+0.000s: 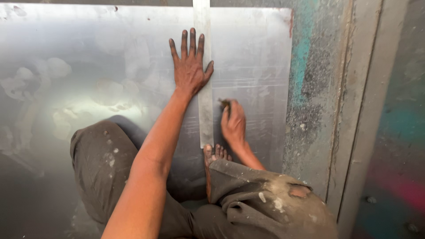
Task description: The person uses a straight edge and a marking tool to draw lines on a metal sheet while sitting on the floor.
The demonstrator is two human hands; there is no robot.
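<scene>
A large shiny metal sheet (88, 66) lies flat under me. A long metal straightedge (204, 106) runs across it from the far edge toward my bare foot (215, 153). My left hand (189, 66) presses flat on the sheet and the straightedge, fingers spread. My right hand (233, 124) is closed around a small dark scribing tool (225, 104), its tip against the right edge of the straightedge. My toes rest at the near end of the straightedge.
I squat on the sheet in dusty grey trousers (261, 199). To the right lies a worn painted surface (310, 88) with teal patches and a raised metal bar (358, 110) running along it.
</scene>
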